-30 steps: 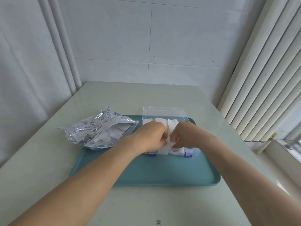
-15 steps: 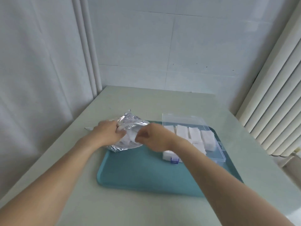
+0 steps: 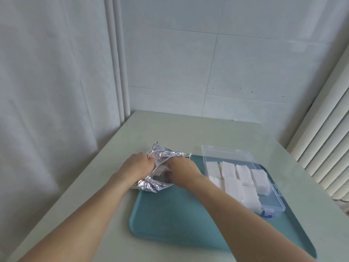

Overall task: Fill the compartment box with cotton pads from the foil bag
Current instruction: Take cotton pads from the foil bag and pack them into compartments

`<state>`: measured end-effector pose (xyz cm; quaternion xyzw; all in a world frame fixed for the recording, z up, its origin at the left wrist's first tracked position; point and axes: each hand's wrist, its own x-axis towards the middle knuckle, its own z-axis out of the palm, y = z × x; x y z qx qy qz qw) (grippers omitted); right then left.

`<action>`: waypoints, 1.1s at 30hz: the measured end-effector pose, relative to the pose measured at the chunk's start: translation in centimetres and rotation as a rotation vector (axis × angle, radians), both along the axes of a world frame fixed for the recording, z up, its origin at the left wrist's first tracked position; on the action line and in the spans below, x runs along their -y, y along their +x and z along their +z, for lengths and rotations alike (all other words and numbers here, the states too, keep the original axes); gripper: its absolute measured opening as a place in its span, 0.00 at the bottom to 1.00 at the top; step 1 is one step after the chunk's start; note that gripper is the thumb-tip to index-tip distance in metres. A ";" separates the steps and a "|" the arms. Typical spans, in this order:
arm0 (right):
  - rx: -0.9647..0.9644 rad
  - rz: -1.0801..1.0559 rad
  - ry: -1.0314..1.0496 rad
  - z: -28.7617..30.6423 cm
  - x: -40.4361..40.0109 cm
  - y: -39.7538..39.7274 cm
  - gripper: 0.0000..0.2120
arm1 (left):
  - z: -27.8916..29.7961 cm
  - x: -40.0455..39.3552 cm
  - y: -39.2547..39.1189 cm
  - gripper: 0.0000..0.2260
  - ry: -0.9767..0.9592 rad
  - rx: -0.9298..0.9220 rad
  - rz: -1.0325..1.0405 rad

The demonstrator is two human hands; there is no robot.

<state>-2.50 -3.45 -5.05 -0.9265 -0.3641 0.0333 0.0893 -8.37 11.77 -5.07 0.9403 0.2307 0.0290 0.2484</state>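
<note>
A crumpled silver foil bag (image 3: 151,185) lies at the far left corner of the teal tray (image 3: 179,220). My left hand (image 3: 137,164) grips the bag's upper edge and holds its mouth apart. My right hand (image 3: 181,170) reaches into the opening, its fingertips hidden inside among white cotton pads (image 3: 160,171). To the right stands the clear compartment box (image 3: 268,201) with its lid up, several compartments holding stacks of white square pads (image 3: 232,183).
The tray sits on a pale green table (image 3: 94,214) set into a corner. A white curtain hangs on the left, tiled wall behind, vertical blinds (image 3: 324,148) on the right. Blue latches (image 3: 267,213) mark the box's near edge.
Both hands left the compartment box and went left to the foil bag. The left hand took hold of its edge and the right hand went into the opening. The camera view turned left.
</note>
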 end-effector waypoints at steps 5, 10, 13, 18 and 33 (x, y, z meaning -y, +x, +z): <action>0.067 0.051 0.114 1.1 1.4 -0.5 0.04 | 0.2 0.5 0.2 0.22 0.081 0.037 0.032; 0.093 0.046 0.220 2.1 3.6 0.2 0.07 | 1.1 1.5 0.4 0.16 0.196 0.151 0.045; 0.099 0.055 0.228 2.0 4.6 0.5 0.07 | 1.5 2.9 0.4 0.08 0.113 0.343 -0.004; 0.228 0.085 0.304 1.7 6.1 0.5 0.20 | 2.0 5.4 0.4 0.08 -0.050 0.451 -0.158; -0.296 -0.274 0.896 2.5 13.6 0.9 0.06 | 0.4 8.1 -0.6 0.21 -0.112 0.505 -0.230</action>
